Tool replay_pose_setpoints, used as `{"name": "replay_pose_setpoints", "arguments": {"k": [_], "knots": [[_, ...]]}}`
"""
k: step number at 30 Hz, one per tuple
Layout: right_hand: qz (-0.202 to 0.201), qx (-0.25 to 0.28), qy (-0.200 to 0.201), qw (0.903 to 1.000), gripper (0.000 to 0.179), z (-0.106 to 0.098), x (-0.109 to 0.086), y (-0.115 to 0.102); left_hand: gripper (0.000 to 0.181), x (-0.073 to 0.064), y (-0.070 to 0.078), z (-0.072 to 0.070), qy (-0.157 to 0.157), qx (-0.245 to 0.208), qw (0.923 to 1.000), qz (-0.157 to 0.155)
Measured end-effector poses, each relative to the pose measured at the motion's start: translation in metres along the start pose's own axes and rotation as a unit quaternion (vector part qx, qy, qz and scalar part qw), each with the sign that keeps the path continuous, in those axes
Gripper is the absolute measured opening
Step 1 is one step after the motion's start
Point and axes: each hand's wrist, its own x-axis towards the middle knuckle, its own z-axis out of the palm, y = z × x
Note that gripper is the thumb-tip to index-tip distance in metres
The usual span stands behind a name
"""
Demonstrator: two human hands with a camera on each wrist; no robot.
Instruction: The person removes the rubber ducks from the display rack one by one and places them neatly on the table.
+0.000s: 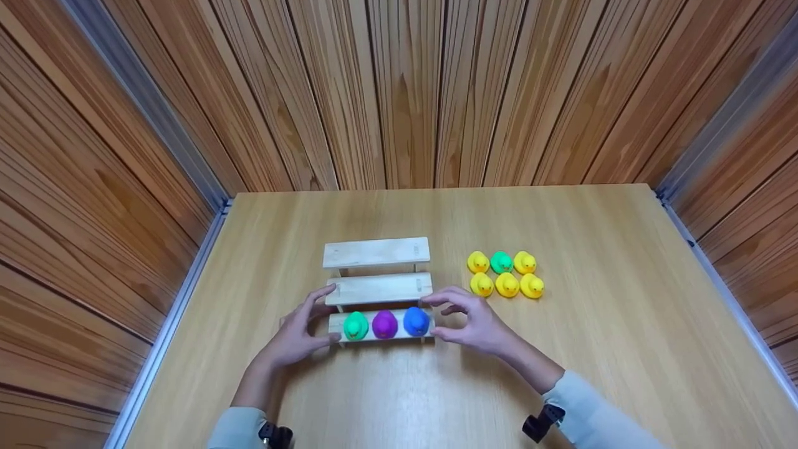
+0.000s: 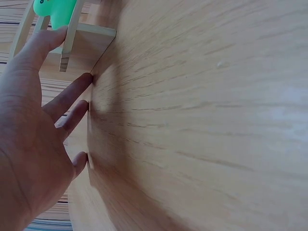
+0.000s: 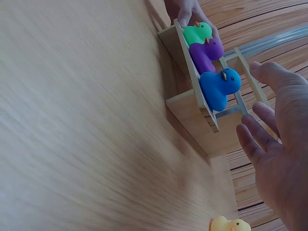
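Note:
A three-step wooden stand (image 1: 378, 290) sits on the table. On its lowest step stand a green rubber duck (image 1: 356, 326), a purple rubber duck (image 1: 384, 324) and a blue rubber duck (image 1: 416, 322), in a row from left to right. My left hand (image 1: 300, 330) grips the stand's left end, thumb at the lowest step and index finger by the middle one. Its other fingers reach down to the table in the left wrist view. Beside the right end is my right hand (image 1: 471, 322), fingers spread near the blue duck; in the right wrist view it holds nothing.
Right of the stand, two rows of rubber ducks hold several yellow ducks (image 1: 507, 285) and one green duck (image 1: 501, 262). Wood-patterned walls (image 1: 405, 93) rise behind and on both sides, with metal rails (image 1: 168, 337) along the table's sides.

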Motion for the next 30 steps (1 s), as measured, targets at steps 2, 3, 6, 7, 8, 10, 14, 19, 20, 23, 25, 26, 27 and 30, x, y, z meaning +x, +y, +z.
{"name": "replay_pose_setpoints", "arguments": {"k": [2,3,6,7,8,10,14,19,20,23,25,26,27,30], "knots": [[-0.004,0.007,0.0,1.0,0.05,0.003,0.0,0.001,0.093,0.0,0.0,0.0,-0.002,0.0,1.0,0.0],[-0.005,0.01,0.001,0.9999,0.05,0.004,0.0,0.001,0.093,0.0,0.0,0.0,-0.002,0.001,1.0,0.0],[-0.012,0.014,0.0,0.9998,0.049,0.009,0.0,0.003,0.094,0.0,0.0,0.0,-0.001,0.003,1.0,0.0],[-0.014,0.015,-0.001,0.9998,0.049,0.011,0.001,0.004,0.094,0.0,-0.001,0.0,0.0,0.002,1.0,0.0],[-0.017,0.015,-0.001,0.9997,0.048,0.013,0.001,0.005,0.094,0.0,-0.001,0.0,0.0,0.005,1.0,0.003],[-0.025,0.013,-0.002,0.9996,0.047,0.016,0.001,0.007,0.095,0.0,-0.001,0.001,0.002,0.004,1.0,0.008],[-0.034,0.008,-0.001,0.9994,0.045,0.02,0.001,0.011,0.095,0.001,-0.002,0.002,0.003,0.005,0.9999,0.014],[-0.025,-0.005,0.005,0.9997,0.041,0.026,0.002,0.012,0.094,0.002,-0.003,0.002,0.002,0.005,1.0,0.002],[-0.023,-0.007,0.006,0.9997,0.04,0.026,0.002,0.012,0.094,0.002,-0.003,0.001,0.002,0.004,1.0,0.001],[-0.017,-0.011,0.01,0.9997,0.037,0.029,0.002,0.013,0.093,0.002,-0.003,0.001,0.002,0.004,1.0,-0.003],[-0.013,-0.012,0.013,0.9997,0.036,0.03,0.003,0.013,0.093,0.002,-0.002,0.0,0.002,0.005,1.0,-0.004],[-0.011,-0.012,0.015,0.9997,0.036,0.03,0.003,0.013,0.093,0.002,-0.002,0.0,0.002,0.005,1.0,-0.004],[-0.009,-0.013,0.017,0.9997,0.035,0.031,0.003,0.013,0.093,0.002,-0.002,0.0,0.002,0.007,1.0,-0.004],[-0.004,-0.018,0.022,0.9996,0.034,0.032,0.003,0.014,0.092,0.001,-0.002,0.0,0.002,0.009,1.0,-0.002]]}}
